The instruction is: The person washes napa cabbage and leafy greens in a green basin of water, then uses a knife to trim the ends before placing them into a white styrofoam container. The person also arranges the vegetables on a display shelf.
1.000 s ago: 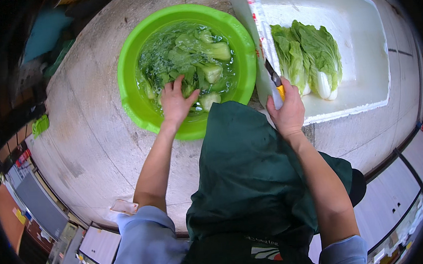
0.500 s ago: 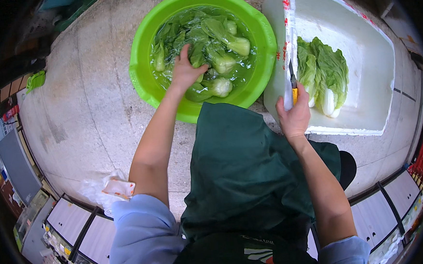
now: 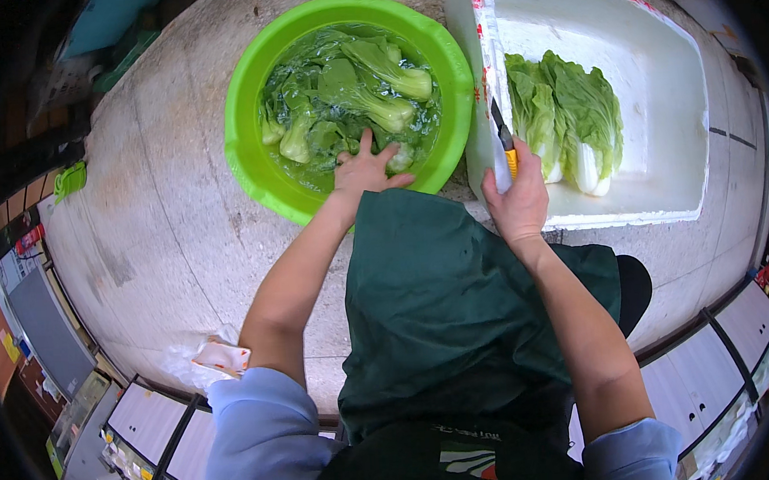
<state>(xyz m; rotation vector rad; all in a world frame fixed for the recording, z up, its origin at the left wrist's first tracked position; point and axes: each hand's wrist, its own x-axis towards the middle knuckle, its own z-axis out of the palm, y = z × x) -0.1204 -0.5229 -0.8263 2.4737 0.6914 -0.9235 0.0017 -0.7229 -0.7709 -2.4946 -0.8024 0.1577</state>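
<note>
A green plastic basin (image 3: 236,152) holds water and several heads of bok choy (image 3: 383,108). My left hand (image 3: 364,172) is over its near side, fingers spread, the tips at the leaves and close to a pale bok choy base (image 3: 402,157) at the water's surface. Whether the fingertips press on it I cannot tell. My right hand (image 3: 520,201) grips a knife with a yellow and black handle (image 3: 510,155), its dark blade pointing up and away from me. It is beside the left wall of a white foam box (image 3: 661,161), where leafy cabbages (image 3: 591,126) lie.
A dark green apron (image 3: 440,289) covers my lap close to the basin. On the concrete floor (image 3: 162,209) at the left lie a crumpled clear bag with a small tray (image 3: 222,357) and a bright green plastic item (image 3: 70,181). White cabinets (image 3: 710,378) stand at the lower right.
My left hand has shifted right and nearer to me, toward the basin's near rim. The bok choy lie rearranged in the water. My right hand still grips the knife. The view has shifted slightly.
</note>
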